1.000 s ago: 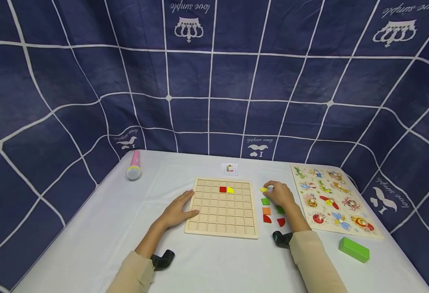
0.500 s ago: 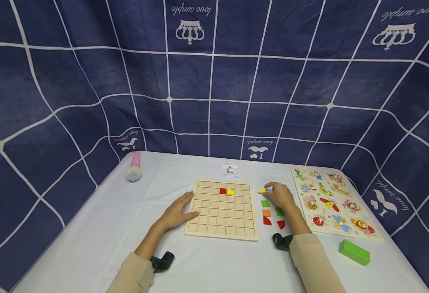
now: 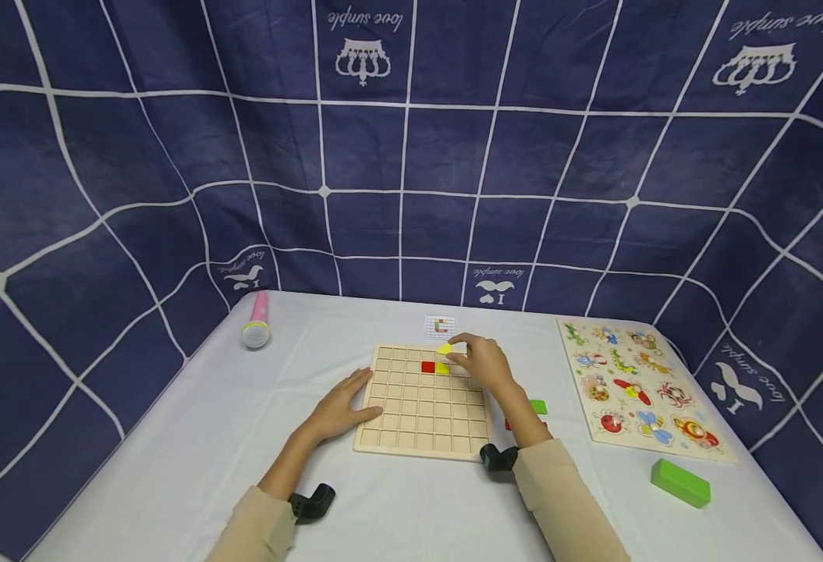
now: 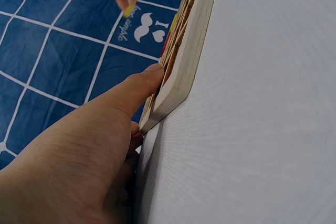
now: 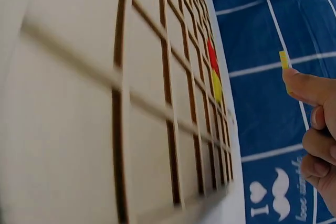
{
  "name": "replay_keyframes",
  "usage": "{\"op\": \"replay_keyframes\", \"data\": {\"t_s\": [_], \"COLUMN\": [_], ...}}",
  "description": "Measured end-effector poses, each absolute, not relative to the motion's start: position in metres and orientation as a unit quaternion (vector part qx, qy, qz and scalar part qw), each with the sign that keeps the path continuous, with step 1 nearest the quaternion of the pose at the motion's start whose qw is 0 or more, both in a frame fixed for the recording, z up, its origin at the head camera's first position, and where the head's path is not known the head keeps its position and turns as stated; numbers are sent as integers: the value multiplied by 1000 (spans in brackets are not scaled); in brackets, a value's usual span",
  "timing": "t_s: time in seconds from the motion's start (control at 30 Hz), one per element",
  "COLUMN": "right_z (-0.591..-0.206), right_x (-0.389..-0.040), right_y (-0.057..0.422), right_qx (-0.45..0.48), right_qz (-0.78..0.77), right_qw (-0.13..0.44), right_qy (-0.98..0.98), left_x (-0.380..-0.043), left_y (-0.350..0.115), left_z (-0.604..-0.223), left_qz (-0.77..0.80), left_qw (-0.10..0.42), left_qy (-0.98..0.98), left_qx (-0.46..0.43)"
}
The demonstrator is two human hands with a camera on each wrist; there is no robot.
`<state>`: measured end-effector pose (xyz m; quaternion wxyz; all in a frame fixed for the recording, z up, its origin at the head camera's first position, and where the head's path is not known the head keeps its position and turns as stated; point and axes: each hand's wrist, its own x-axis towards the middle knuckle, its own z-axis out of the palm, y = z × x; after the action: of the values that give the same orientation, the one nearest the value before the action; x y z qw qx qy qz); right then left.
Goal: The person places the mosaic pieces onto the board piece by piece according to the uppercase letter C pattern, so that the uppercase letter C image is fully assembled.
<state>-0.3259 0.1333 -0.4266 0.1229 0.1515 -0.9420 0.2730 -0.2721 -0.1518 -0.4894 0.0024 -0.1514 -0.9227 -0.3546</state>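
Note:
My right hand [image 3: 488, 365] pinches a small yellow tile [image 3: 445, 349] between thumb and fingertip. The tile is held above the wooden grid board [image 3: 418, 425], near its far edge; the right wrist view shows the pinched tile edge-on. Below it, a red square tile [image 3: 428, 367] and another yellow tile [image 3: 442, 369] sit side by side in the grid. My left hand [image 3: 336, 407] rests at the board's left edge, its fingers extended along the side. In the left wrist view the thumb [image 4: 149, 80] lies over the board's rim [image 4: 186, 59].
Right of the board lie a green tile [image 3: 538, 407] and red pieces, partly hidden by my right forearm. A small pattern card [image 3: 441, 327] lies beyond the board. Farther right are an animal puzzle board [image 3: 622, 390] and a green block [image 3: 681, 483]; a pink toy microphone [image 3: 257, 324] lies far left.
My right hand has carried the yellow tile left, from beside the loose tiles to over the board's far part. My left hand has stayed at the board's edge.

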Motion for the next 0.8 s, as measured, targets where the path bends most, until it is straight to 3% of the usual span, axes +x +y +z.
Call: {"op": "replay_keyframes", "data": {"t_s": [0.37,0.8], "right_z": [-448,-458], "right_x": [-334,-336], "right_y": [85,78], "right_qx": [178,163], "right_qz": [268,240], "right_qw": [97,53], "right_qy": [-942,-956], "left_x": [-273,-271], "left_y": [-153,-151], "left_z": [-492,-488], "left_qz": [-342,-347], "left_qw": [5,2], "left_qy": [-927,-926], "left_qx": [-151,-147]}}
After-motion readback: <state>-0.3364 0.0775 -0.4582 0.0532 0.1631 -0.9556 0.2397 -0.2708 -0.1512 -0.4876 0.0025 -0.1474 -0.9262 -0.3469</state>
